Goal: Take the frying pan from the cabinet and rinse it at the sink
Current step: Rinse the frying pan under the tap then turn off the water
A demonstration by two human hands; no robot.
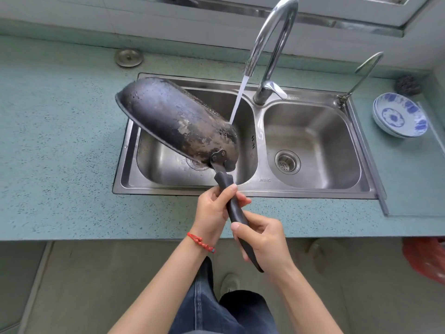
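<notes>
I hold the blackened, worn round metal frying pan (175,121) by its long dark handle (234,208), with both hands wrapped around it. My left hand (213,213) forms the forward grip, fingers curled around the handle just behind the riveted bracket. My right hand (267,242) forms the rear grip, closed around the handle's tail end. The pan sits ahead of and above the forward grip, tilted steeply on edge over the left basin of the stainless steel double sink (313,186), its scorched underside facing me.

The chrome gooseneck tap (272,44) is running; the water stream (237,102) strikes the pan's far rim, beyond both grips. In my judgement the rinse is under way. To do it well, I rotate the handle between the grips so water sweeps the whole surface, and I keep the low edge inside the basin so runoff drains there. A wet handle could slip, so a firm hold is advisable.

The speckled blue-green bench (60,141) surrounds the sink. Far right of the grips rest stacked blue-and-white porcelain bowls (399,115). A beige floor (108,285) lies below.
</notes>
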